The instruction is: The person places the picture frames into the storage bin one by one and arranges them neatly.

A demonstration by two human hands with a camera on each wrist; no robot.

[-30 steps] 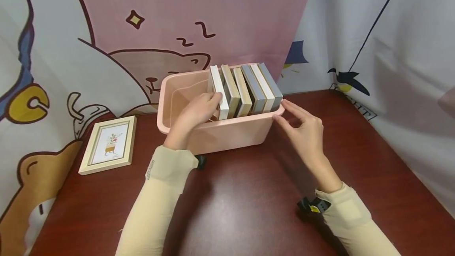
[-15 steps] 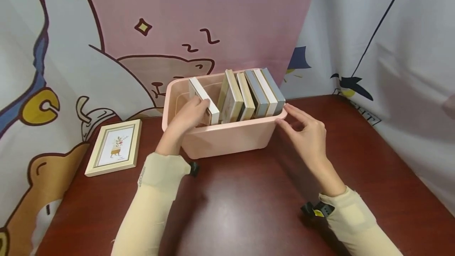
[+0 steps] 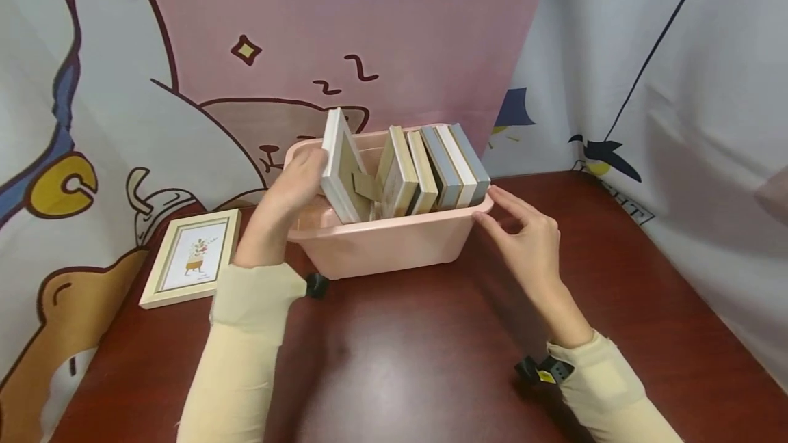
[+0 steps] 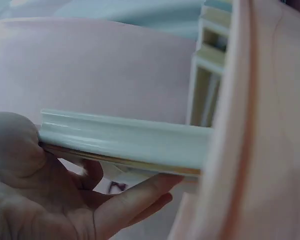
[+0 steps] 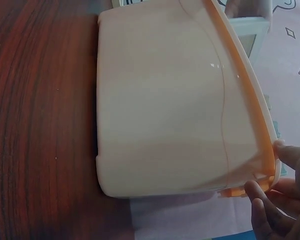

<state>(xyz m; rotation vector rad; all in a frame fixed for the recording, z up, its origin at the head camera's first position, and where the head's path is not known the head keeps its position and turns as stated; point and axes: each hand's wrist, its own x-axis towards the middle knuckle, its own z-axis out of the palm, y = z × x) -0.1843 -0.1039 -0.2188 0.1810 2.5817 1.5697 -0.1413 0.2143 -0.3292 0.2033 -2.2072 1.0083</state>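
Note:
A pink plastic bin stands on the table with several picture frames in a row at its right end. My left hand holds a white picture frame by its left side. That frame is tilted, with its backing and stand flap facing right and its lower part still inside the bin. In the left wrist view, fingers lie under the white frame's edge. At the bin's front right corner, my right hand pinches the rim between thumb and fingers.
A cream picture frame with a plant print lies flat on the table, left of the bin. The dark red wooden table meets a printed cloth backdrop behind the bin and along both sides.
The white frame has moved left, away from the other frames, then up and turned so its back shows. My left hand moved with it. My right hand stays on the bin's rim.

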